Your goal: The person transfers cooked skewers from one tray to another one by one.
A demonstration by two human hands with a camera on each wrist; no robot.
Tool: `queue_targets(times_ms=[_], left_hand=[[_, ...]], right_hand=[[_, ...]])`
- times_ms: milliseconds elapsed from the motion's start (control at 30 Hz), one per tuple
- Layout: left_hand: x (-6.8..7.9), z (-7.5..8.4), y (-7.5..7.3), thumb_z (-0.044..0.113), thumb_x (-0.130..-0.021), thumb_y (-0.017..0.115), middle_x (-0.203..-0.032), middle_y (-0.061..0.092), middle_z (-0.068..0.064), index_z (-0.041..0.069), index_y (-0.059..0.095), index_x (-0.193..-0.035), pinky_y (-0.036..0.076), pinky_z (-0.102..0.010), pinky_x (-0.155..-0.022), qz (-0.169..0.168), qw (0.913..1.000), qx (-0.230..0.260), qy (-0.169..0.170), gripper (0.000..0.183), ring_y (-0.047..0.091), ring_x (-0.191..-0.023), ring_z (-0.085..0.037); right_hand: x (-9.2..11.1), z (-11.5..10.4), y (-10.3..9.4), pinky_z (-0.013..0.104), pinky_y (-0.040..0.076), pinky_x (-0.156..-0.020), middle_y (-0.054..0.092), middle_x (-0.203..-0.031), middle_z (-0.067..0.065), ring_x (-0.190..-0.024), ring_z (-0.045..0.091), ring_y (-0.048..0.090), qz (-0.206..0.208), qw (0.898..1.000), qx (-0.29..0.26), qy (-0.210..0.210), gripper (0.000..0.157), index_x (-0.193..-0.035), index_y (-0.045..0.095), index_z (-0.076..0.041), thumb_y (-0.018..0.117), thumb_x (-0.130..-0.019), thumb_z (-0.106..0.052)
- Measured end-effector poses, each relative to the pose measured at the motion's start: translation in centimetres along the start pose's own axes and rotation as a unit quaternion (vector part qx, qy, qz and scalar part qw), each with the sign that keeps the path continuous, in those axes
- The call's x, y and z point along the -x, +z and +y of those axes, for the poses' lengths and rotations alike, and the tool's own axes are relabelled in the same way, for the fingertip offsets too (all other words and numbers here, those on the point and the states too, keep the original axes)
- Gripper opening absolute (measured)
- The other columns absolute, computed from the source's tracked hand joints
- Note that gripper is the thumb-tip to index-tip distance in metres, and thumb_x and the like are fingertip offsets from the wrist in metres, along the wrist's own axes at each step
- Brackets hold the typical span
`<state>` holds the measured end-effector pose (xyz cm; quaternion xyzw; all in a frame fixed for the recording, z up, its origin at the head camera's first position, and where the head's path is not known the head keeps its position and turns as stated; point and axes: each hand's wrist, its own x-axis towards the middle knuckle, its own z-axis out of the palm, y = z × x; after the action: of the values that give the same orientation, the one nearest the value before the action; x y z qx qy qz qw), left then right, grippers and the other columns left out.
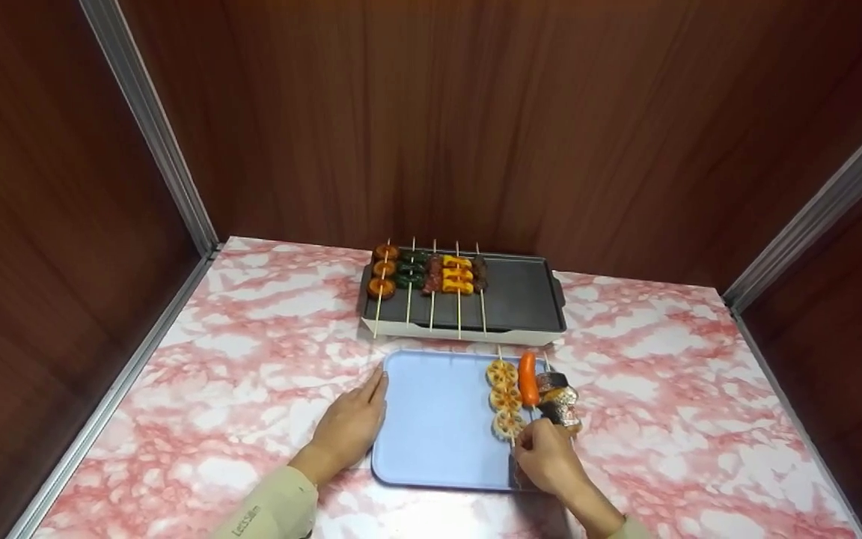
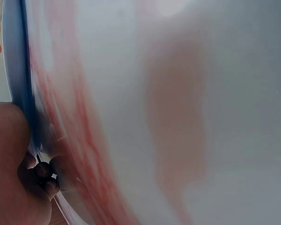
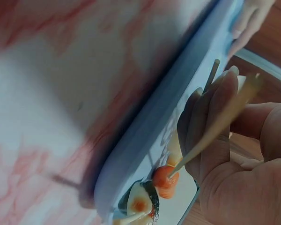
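Note:
My right hand [image 1: 548, 454] pinches the stick [image 3: 220, 122] of a sausage skewer between thumb and curled fingers. The orange-red sausage [image 1: 527, 379] lies over the right part of a light blue tray [image 1: 431, 427]. Left of it is a skewer of lotus root slices [image 1: 505, 399], its lower stick close by my fingertips. On the sausage's other side, dark-skinned fish pieces [image 1: 560, 408] on a skewer overlap the tray's right edge. My left hand [image 1: 350, 421] rests along the left rim of the tray, fingers extended.
Behind the tray stands a rectangular grill with a dark plate [image 1: 521, 292] and pale base. Several skewers fill its left side, among them orange rounds [image 1: 384, 268], green pieces [image 1: 410, 279] and yellow pieces [image 1: 458, 275]. Brown panels [image 1: 461, 120] enclose the marbled table [image 1: 199, 419].

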<state>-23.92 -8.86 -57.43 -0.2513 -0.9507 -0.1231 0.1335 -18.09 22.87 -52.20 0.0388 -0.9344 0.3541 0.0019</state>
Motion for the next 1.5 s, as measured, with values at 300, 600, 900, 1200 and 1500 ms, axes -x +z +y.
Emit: queue_targets(times_ms=[300, 600, 900, 1200, 1500], left_hand=[[0.2, -0.2, -0.1, 0.016, -0.107, 0.049, -0.154, 0.046, -0.023, -0.008, 0.049, -0.146, 0.054, -0.048, -0.094, -0.004, 1.0000, 0.004, 0.000, 0.046, 0.063, -0.122, -0.035], [0.1, 0.0, 0.1, 0.015, -0.106, 0.052, -0.153, 0.048, -0.023, -0.008, 0.051, -0.144, 0.055, -0.046, -0.091, 0.009, 0.9999, -0.007, 0.001, 0.045, 0.064, -0.120, -0.034], [-0.1, 0.1, 0.1, 0.016, -0.107, 0.049, -0.154, 0.046, -0.022, -0.007, 0.050, -0.146, 0.055, -0.046, -0.094, 0.002, 1.0000, -0.007, -0.002, 0.045, 0.063, -0.123, -0.034], [0.0, 0.1, -0.1, 0.016, -0.106, 0.052, -0.153, 0.048, -0.022, -0.007, 0.051, -0.145, 0.055, -0.046, -0.091, 0.008, 0.9999, -0.012, 0.003, 0.045, 0.064, -0.120, -0.033], [0.1, -0.1, 0.0, 0.015, -0.105, 0.053, -0.151, 0.050, -0.023, -0.008, 0.052, -0.144, 0.057, -0.043, -0.088, 0.022, 0.9995, -0.019, 0.012, 0.045, 0.067, -0.115, -0.031]], right_hand=[[-0.5, -0.4, -1.1, 0.036, 0.056, -0.055, 0.062, -0.053, -0.004, -0.043, 0.009, 0.056, -0.008, 1.000, 0.011, -0.004, 0.018, -0.065, 0.069, -0.009, 0.075, -0.079, 0.001], [-1.4, -0.6, -6.7, 0.029, 0.056, -0.056, 0.067, -0.080, 0.006, -0.065, 0.018, 0.064, -0.050, 0.997, -0.048, -0.024, 0.015, -0.096, 0.069, 0.001, 0.077, -0.086, -0.007], [-3.9, 0.1, -12.6, 0.043, 0.060, -0.075, 0.065, -0.112, 0.026, -0.089, 0.029, 0.067, -0.047, 0.998, 0.033, -0.011, 0.050, -0.130, 0.053, 0.008, 0.073, -0.094, -0.022], [-8.7, 1.0, -14.4, 0.051, 0.057, -0.086, 0.062, -0.120, 0.033, -0.102, 0.042, 0.066, -0.053, 0.997, 0.020, -0.048, 0.057, -0.134, 0.048, 0.011, 0.072, -0.096, -0.025], [-15.2, 2.1, -13.5, 0.041, 0.056, -0.085, 0.069, -0.109, 0.023, -0.099, 0.034, 0.067, -0.094, 0.992, 0.002, -0.085, 0.045, -0.124, 0.060, 0.013, 0.071, -0.095, -0.019]])
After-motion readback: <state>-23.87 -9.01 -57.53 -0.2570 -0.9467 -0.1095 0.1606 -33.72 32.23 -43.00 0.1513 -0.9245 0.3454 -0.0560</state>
